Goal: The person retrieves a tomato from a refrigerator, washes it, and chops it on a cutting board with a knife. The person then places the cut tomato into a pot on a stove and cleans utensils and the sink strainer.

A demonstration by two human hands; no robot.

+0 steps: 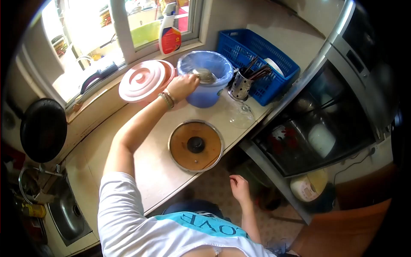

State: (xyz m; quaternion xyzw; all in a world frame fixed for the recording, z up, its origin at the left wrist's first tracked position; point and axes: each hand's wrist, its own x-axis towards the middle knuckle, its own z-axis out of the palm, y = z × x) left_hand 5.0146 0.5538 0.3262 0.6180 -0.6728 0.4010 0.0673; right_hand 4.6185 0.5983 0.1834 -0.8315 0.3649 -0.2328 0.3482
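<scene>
My left hand (pixel 183 87) reaches over the rim of a blue bucket (pixel 203 95) lined with a clear plastic bag. Its fingers are closed on the near edge of a round, greyish, shiny bowl-like thing (pixel 206 76) at the bucket's mouth; its exact kind is unclear. My right hand (pixel 239 187) hangs low beyond the counter's front edge, fingers curled, with nothing visible in it. A round brown pan lid (pixel 184 150) with a metal rim and black knob lies on the counter (pixel 150 175) between my hands. Left of the bucket is a pink lidded container (pixel 143 81).
A perforated metal holder (pixel 240 88) with chopsticks stands before a blue plastic basket (pixel 267 85). Nearby is a clear glass lid (pixel 242 115). A spray bottle (pixel 170 34) stands by the window. A glass-fronted cabinet (pixel 319 124) is at right, a sink (pixel 68 214) at lower left.
</scene>
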